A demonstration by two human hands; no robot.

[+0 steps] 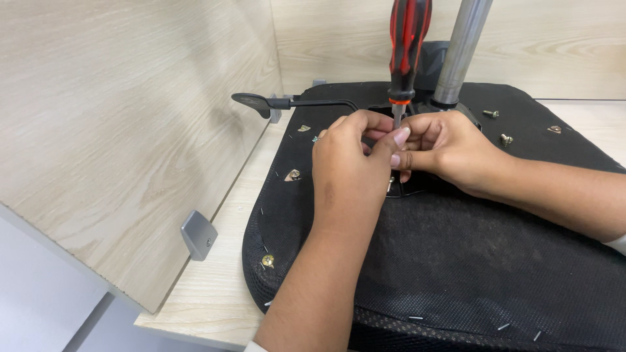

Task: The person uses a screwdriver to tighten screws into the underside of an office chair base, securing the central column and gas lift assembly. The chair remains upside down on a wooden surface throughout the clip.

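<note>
An upturned black chair seat lies on a light wooden desk. A red and black screwdriver stands upright over the seat's middle, its metal shaft running down between my fingers. My left hand pinches the shaft near its tip. My right hand meets it from the right, fingertips on the same spot. The screw or part under the tip is hidden by my fingers. A silver gas-lift column rises just right of the screwdriver.
A black lever sticks out left from the seat's mechanism. Loose brass screws lie on the fabric at upper right, another near the left edge. A wooden partition with a grey bracket stands to the left.
</note>
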